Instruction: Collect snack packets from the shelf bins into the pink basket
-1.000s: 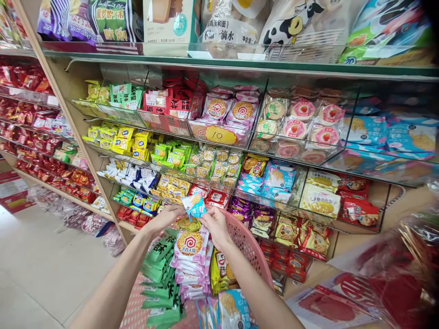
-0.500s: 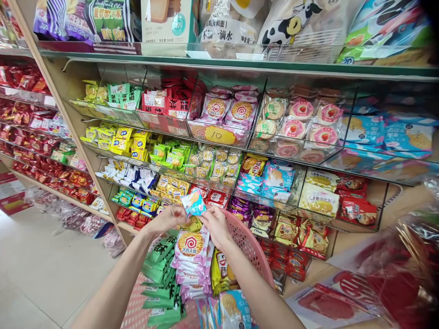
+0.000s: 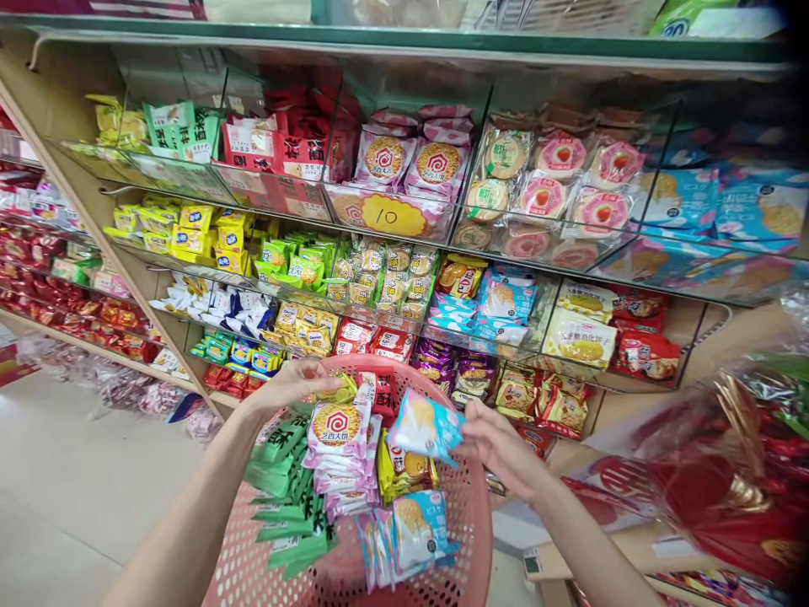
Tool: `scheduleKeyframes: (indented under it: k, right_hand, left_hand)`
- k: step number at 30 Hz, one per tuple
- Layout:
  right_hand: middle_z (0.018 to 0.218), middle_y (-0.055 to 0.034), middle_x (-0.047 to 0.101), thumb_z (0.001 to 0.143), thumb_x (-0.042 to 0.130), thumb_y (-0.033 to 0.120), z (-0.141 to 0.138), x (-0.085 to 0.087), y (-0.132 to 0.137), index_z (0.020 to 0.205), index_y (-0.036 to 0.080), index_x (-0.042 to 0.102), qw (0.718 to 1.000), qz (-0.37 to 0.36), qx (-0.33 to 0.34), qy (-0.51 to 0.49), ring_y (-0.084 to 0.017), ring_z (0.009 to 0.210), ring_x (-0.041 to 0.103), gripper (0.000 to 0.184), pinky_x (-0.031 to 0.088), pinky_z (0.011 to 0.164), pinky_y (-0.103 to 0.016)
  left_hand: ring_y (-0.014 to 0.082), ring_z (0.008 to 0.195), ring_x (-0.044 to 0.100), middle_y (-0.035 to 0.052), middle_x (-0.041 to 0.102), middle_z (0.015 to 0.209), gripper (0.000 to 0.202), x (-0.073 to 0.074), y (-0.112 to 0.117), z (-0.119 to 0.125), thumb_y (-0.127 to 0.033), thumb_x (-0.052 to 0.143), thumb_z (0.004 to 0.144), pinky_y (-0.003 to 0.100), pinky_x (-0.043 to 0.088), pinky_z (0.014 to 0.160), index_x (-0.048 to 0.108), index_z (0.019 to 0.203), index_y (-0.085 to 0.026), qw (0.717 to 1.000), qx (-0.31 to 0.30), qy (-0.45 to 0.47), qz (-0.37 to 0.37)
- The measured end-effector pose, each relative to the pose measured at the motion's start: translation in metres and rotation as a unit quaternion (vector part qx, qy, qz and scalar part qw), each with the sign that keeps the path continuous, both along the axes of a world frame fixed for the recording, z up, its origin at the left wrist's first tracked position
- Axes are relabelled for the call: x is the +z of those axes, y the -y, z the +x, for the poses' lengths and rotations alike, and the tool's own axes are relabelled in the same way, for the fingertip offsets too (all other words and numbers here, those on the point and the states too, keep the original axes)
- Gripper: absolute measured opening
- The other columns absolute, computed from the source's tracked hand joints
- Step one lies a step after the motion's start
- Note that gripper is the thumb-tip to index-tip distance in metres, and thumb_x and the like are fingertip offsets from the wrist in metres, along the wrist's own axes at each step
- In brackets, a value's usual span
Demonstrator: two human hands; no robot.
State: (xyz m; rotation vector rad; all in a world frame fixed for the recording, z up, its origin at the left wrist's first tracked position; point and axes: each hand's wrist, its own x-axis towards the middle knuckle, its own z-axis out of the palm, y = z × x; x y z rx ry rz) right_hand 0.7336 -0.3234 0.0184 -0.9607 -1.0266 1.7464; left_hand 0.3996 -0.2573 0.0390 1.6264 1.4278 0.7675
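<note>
My right hand (image 3: 499, 445) pinches a small blue-and-white snack packet (image 3: 425, 425) and holds it over the pink perforated basket (image 3: 471, 539). My left hand (image 3: 291, 381) reaches into the far side of the basket, fingers curled over a yellow packet (image 3: 338, 391); whether it grips the packet I cannot make out. Inside the basket lie green packets (image 3: 284, 480), a stack of pink-and-white biscuit packs (image 3: 338, 451), yellow packs (image 3: 399, 468) and more blue packets (image 3: 408, 535).
Shop shelves (image 3: 404, 42) with clear angled bins of snacks fill the view ahead; one bin carries a yellow "10" tag (image 3: 385, 216). Red-wrapped goods (image 3: 708, 497) sit at the right. Tiled floor (image 3: 69, 497) lies at the left.
Both hands held the blue packet together above the basket; now only my right hand has it, moved right and lower. My left hand dropped onto the packets. The view tilted down.
</note>
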Motion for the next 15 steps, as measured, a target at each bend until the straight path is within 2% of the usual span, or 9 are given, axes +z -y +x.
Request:
scheduleKeyframes:
  k: [3,6,11,15]
  right_hand:
    - [0.063,0.0059,0.057,0.072,0.066,0.023,0.022,-0.014,0.026,0.068,0.019,0.044,0.995,-0.064,0.063,0.043,-0.009,0.057,0.058,0.024,0.052,0.058,-0.025]
    - [0.062,0.0064,0.056,0.07,0.066,0.023,0.027,-0.025,0.038,0.07,0.019,0.045,0.988,-0.088,0.103,0.073,-0.009,0.055,0.057,0.022,0.053,0.057,-0.026]
    - [0.06,0.0078,0.054,0.066,0.065,0.024,0.021,-0.033,0.036,0.069,0.019,0.044,0.981,-0.091,0.135,0.102,-0.009,0.052,0.057,0.023,0.053,0.056,-0.027]
    - [0.059,0.0069,0.058,0.067,0.064,0.025,0.014,-0.036,0.031,0.071,0.019,0.046,0.969,-0.08,0.174,0.158,-0.009,0.05,0.059,0.02,0.05,0.053,-0.023]
  left_hand:
    - [0.0128,0.063,0.047,-0.0027,0.053,0.062,0.039,0.0,-0.002,0.004,-0.053,0.07,0.057,0.024,0.031,0.056,0.056,0.06,-0.016,1.0,-0.001,0.012,-0.016]
    - [0.0136,0.065,0.05,-0.0016,0.059,0.067,0.04,0.001,-0.004,0.009,-0.053,0.071,0.056,0.024,0.034,0.058,0.06,0.063,-0.016,1.0,0.007,0.006,-0.022]
    - [0.0139,0.067,0.053,-0.0007,0.062,0.068,0.042,0.0,-0.007,0.011,-0.056,0.068,0.059,0.025,0.037,0.061,0.061,0.064,-0.015,1.0,-0.006,-0.012,-0.016]
    - [0.0142,0.067,0.053,-0.0008,0.061,0.067,0.042,-0.003,-0.008,0.005,-0.057,0.067,0.061,0.025,0.038,0.06,0.062,0.066,-0.015,0.999,-0.006,-0.024,-0.022]
